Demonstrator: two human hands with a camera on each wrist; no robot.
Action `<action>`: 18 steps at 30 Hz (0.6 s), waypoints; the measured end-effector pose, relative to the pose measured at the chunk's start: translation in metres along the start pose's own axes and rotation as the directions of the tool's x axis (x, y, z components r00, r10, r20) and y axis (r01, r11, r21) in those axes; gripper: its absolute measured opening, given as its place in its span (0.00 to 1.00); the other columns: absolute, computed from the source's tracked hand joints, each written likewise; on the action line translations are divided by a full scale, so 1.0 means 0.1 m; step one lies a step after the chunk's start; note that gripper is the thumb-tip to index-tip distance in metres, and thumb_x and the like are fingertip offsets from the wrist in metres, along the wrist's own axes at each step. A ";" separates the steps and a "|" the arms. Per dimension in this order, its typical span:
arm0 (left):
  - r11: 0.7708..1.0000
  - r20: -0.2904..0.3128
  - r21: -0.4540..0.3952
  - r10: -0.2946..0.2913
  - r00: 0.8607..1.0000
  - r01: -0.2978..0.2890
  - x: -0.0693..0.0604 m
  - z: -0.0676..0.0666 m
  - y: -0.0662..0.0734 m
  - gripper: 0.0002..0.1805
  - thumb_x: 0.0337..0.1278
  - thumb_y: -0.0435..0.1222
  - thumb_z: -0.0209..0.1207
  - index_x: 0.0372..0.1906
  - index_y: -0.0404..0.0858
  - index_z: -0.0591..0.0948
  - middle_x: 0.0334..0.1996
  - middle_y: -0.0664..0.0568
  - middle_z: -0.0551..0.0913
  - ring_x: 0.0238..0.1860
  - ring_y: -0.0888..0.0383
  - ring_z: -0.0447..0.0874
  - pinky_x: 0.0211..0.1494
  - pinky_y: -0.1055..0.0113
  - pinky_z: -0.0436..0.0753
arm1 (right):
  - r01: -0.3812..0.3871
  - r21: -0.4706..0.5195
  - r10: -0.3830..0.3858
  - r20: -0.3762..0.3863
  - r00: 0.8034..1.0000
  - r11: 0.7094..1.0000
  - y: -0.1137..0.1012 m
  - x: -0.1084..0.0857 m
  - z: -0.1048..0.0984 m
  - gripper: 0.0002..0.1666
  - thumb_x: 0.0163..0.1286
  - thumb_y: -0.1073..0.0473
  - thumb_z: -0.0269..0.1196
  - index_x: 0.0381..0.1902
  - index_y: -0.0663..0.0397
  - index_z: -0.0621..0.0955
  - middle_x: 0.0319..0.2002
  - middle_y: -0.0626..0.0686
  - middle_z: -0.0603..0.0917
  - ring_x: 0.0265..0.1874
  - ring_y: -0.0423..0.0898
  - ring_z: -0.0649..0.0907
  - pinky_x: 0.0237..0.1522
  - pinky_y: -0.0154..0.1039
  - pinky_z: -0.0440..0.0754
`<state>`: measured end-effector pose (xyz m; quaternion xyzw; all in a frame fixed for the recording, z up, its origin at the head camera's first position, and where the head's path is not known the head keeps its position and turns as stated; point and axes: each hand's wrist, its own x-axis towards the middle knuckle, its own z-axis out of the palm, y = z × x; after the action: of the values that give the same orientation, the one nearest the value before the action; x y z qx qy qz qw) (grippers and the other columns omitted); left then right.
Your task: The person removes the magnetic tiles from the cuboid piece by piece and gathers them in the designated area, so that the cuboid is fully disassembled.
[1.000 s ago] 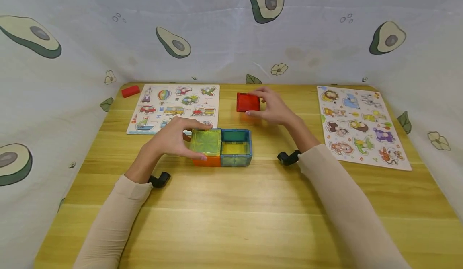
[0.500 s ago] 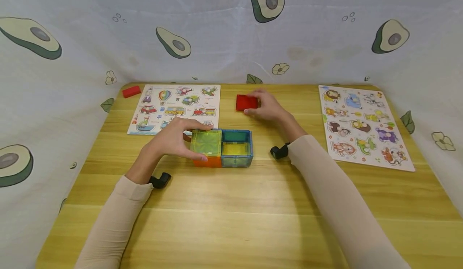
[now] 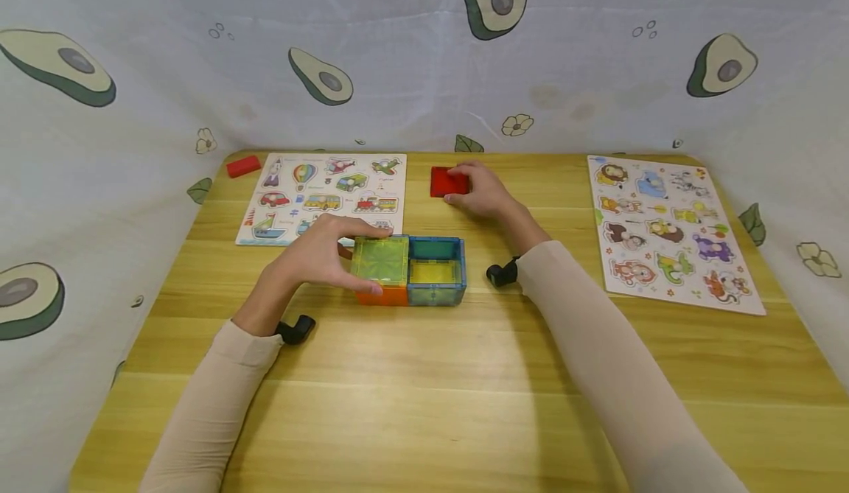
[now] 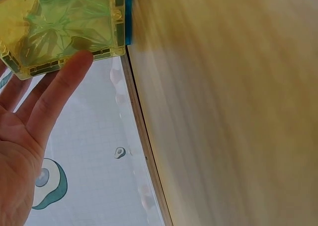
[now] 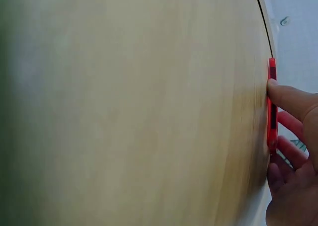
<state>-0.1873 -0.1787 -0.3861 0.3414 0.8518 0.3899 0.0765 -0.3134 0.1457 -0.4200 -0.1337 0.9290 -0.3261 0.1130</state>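
Note:
My left hand [image 3: 325, 253] grips the left side of a box made of clear magnetic tiles, thumb at the front and fingers behind. The box's left half has a yellow-green tile [image 3: 381, 259] on top and an orange front [image 3: 382, 297]; its blue right half [image 3: 436, 295] is open above. In the left wrist view, a fingertip rests on the yellow tile's edge [image 4: 74, 25]. Farther back, my right hand [image 3: 483, 189] holds a red square magnetic tile [image 3: 446, 182] by its right side. Seen edge-on in the right wrist view, the red tile [image 5: 272, 124] has the thumb on its edge.
A vehicle puzzle board [image 3: 285, 209] lies behind my left hand, and a red block [image 3: 243, 166] sits in the back left corner. An animal puzzle board [image 3: 653, 235] lies at the right. An avocado-print cloth [image 3: 411, 51] hangs behind the wooden table [image 3: 398, 404].
My right hand and the red tile have moved slightly left and back, and the fingers are closer around the tile. The left hand and the box stay put.

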 end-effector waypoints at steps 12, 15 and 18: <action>1.000 0.004 -0.016 -0.016 1.000 0.016 0.00 0.01 0.02 0.43 0.32 0.53 0.85 0.62 0.53 0.84 0.60 0.61 0.85 0.59 0.60 0.83 0.42 0.69 0.90 | 0.016 -0.032 -0.016 -0.010 1.000 0.999 -0.02 0.02 0.02 0.39 0.73 0.51 0.65 0.77 0.52 0.67 0.83 0.56 0.55 0.79 0.61 0.58 0.78 0.58 0.63; 1.000 0.007 -0.010 -0.012 1.000 0.012 0.00 0.01 0.02 0.43 0.32 0.52 0.84 0.63 0.53 0.83 0.60 0.61 0.85 0.58 0.60 0.83 0.42 0.69 0.90 | 0.014 -0.004 -0.014 -0.018 1.000 1.000 -0.02 0.00 0.02 0.40 0.72 0.51 0.65 0.78 0.51 0.67 0.83 0.55 0.54 0.79 0.61 0.58 0.78 0.58 0.64; 1.000 0.021 0.021 0.007 1.000 -0.008 0.01 0.01 0.02 0.43 0.34 0.54 0.83 0.64 0.54 0.82 0.61 0.62 0.84 0.58 0.60 0.83 0.40 0.69 0.89 | 0.024 0.009 -0.024 -0.034 0.999 1.000 -0.04 -0.03 -0.01 0.39 0.72 0.51 0.65 0.77 0.52 0.68 0.82 0.56 0.56 0.79 0.61 0.60 0.78 0.58 0.63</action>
<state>-0.1863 -0.1768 -0.3848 0.3494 0.8537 0.3778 0.0801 -0.3103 0.1445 -0.4164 -0.1388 0.9274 -0.3343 0.0940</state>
